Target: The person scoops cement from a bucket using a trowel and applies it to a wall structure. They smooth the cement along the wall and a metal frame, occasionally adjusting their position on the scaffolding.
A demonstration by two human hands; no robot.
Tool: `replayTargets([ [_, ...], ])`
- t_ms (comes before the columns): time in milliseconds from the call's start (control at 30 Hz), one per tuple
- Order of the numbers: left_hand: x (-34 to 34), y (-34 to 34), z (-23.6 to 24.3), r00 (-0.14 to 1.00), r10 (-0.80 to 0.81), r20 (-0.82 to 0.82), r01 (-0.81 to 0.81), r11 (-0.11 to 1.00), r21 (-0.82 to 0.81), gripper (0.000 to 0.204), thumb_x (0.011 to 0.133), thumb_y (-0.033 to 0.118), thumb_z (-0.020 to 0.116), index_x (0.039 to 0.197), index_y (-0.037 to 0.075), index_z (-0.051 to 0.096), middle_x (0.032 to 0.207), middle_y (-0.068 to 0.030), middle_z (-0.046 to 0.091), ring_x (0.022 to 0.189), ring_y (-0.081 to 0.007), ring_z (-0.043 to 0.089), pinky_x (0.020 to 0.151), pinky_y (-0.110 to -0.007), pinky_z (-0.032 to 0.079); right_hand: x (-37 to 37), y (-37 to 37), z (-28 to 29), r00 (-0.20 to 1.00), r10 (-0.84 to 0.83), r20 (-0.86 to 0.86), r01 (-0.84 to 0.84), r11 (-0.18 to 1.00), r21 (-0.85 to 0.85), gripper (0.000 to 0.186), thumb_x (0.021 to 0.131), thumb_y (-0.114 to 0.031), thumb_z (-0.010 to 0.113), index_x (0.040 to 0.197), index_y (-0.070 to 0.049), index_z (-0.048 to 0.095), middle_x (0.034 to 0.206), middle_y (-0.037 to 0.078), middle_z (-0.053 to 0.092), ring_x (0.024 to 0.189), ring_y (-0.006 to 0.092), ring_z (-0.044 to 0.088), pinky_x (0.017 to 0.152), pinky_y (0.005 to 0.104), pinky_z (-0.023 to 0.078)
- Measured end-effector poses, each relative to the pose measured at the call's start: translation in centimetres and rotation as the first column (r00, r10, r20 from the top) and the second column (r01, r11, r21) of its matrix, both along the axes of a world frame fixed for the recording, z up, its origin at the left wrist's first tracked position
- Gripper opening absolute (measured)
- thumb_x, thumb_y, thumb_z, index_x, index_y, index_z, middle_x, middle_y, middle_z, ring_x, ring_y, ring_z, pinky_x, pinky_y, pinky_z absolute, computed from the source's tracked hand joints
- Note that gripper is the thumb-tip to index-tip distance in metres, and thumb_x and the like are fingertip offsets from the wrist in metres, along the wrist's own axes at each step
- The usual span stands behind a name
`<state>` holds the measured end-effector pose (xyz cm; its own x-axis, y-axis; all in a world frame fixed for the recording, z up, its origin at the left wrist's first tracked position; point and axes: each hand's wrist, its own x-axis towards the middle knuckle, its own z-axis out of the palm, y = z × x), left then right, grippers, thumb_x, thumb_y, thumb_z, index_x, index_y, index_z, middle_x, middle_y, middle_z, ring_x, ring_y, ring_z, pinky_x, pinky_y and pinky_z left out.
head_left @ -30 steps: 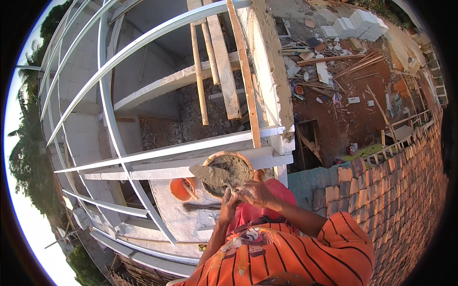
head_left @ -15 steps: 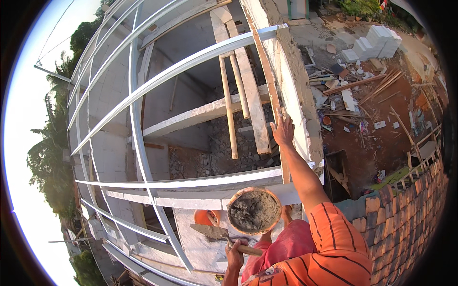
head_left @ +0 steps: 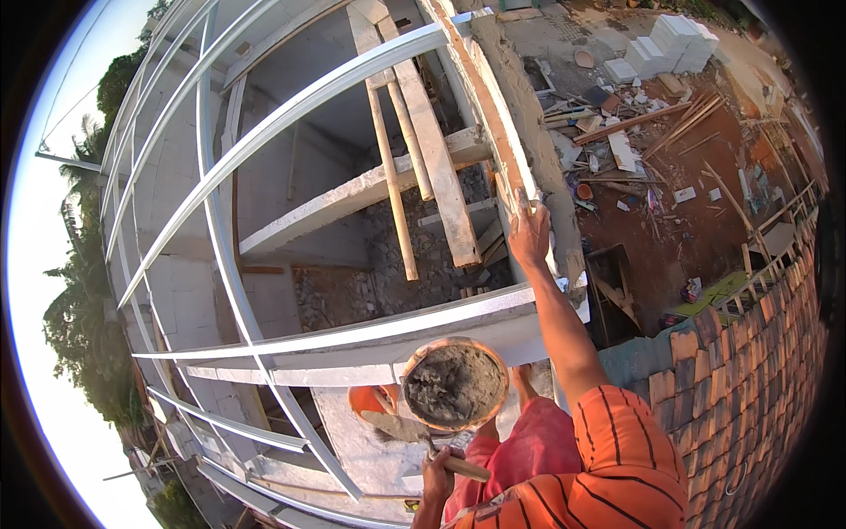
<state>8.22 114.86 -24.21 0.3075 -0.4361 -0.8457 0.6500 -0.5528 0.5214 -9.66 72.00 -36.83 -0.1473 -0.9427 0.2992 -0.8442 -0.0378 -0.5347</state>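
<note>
Gripping trowel [head_left: 411, 431] by wooden handle [head_left: 467, 468] in closed left hand [head_left: 438, 476], held just below mortar bucket [head_left: 455, 385] in view, probably to keep smeared blade [head_left: 394, 427] off red shorts [head_left: 529, 445]. Pointing blade up-left toward orange bucket [head_left: 364, 399], with long axis diagonal, handle down-right. Resting right hand [head_left: 530, 238] at brown board [head_left: 493, 116] along wall top [head_left: 522, 93], likely for balance; cannot tell if clasping.

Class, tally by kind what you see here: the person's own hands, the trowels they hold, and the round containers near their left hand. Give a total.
Hands (left hand, right hand): 2
Trowel: 1
Round containers (mortar tub, orange bucket): 2
Total: 5
</note>
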Motion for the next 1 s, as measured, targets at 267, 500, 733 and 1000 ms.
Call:
replayTargets([
  [267,0.5,1.4,-1.9,0.978,0.147,-0.148,-0.149,0.989,-0.002,0.003,0.084,0.003,0.052,0.084,0.001,0.049,0.076,-0.0127,0.056,0.074,-0.0258,0.057,0.071,-0.04,0.048,-2.0,-0.6,-0.4,0.995,-0.058,-0.084,0.056,0.998,-0.025,0.054,0.082,-0.01,0.057,0.132,-0.016,0.041,0.109,0.017,0.044,0.1,0.0337,0.047,0.083,0.0425,0.042],
  [500,0.5,1.3,-2.1,0.977,0.14,-0.163,-0.15,0.988,-0.045,0.002,0.084,0.002,0.051,0.084,0.002,0.05,0.076,-0.0138,0.057,0.074,-0.0273,0.058,0.073,-0.041,0.048,-4.2,-1.9,0.8,0.998,-0.033,-0.052,0.029,0.997,-0.072,0.056,0.08,-0.008,0.059,0.133,-0.018,0.042,0.109,0.017,0.044,0.101,0.033,0.046,0.086,0.0418,0.04],
  [733,0.2,1.0,-1.6,0.992,0.089,-0.087,-0.087,0.996,0.021,0.003,0.083,0.002,0.052,0.085,0.001,0.049,0.075,-0.014,0.058,0.072,-0.0264,0.058,0.073,-0.04,0.047,-5.9,-0.3,-1.3,0.996,-0.013,-0.084,0.006,0.997,-0.078,0.054,0.081,-0.01,0.057,0.132,-0.016,0.042,0.111,0.02,0.045,0.102,0.0359,0.045,0.086,0.0426,0.04],
  [1000,-0.6,0.3,-1.0,0.993,0.112,-0.032,-0.112,0.994,-0.002,0.005,0.083,0.003,0.053,0.086,0.002,0.049,0.074,-0.0115,0.056,0.072,-0.0251,0.057,0.074,-0.041,0.047,-7.0,-0.4,-1.3,0.997,-0.005,-0.078,-0.006,0.99,-0.143,0.055,0.08,-0.007,0.06,0.132,-0.019,0.044,0.109,0.017,0.045,0.101,0.0337,0.046,0.086,0.0419,0.041],
])
